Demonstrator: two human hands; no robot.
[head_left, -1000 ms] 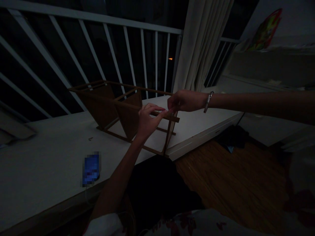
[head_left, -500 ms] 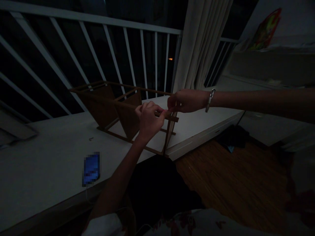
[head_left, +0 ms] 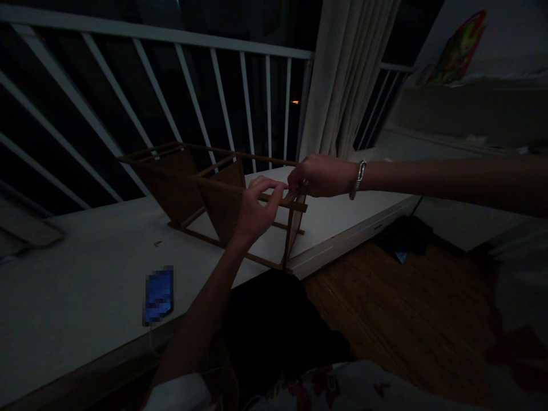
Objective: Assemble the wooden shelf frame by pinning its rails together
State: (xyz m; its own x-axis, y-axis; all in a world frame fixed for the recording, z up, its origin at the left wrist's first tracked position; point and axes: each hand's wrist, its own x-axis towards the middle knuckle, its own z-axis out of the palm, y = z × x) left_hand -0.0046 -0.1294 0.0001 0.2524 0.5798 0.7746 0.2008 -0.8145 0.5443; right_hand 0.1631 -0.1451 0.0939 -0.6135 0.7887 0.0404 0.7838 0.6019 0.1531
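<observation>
A brown wooden shelf rack (head_left: pixel 222 185) lies on its side, with flat panels set between its long rails. My left hand (head_left: pixel 257 208) is at the upper near rail, close to its right end. Its thumb and forefinger come together in a pinch; whatever is between them is too small and dark to make out. Right beside those fingertips, my right hand (head_left: pixel 319 174) reaches in from the right, wearing a silver bracelet (head_left: pixel 358 180). Its fingers are bent and pinched just above the rail, and what they hold is hidden.
The rack rests on a white window ledge (head_left: pixel 94 268). A lit phone (head_left: pixel 158 297) with a cable and a small bent metal piece (head_left: pixel 157 244) lie on it. Behind stand white railings (head_left: pixel 226 108) and a curtain (head_left: pixel 334 85). Dark cloth (head_left: pixel 405 237) lies on the wooden floor (head_left: pixel 385 302).
My left fingers have loosened from around the rail and now pinch at the right hand's fingertips. My right hand stays at the rail's end. The view has shifted slightly.
</observation>
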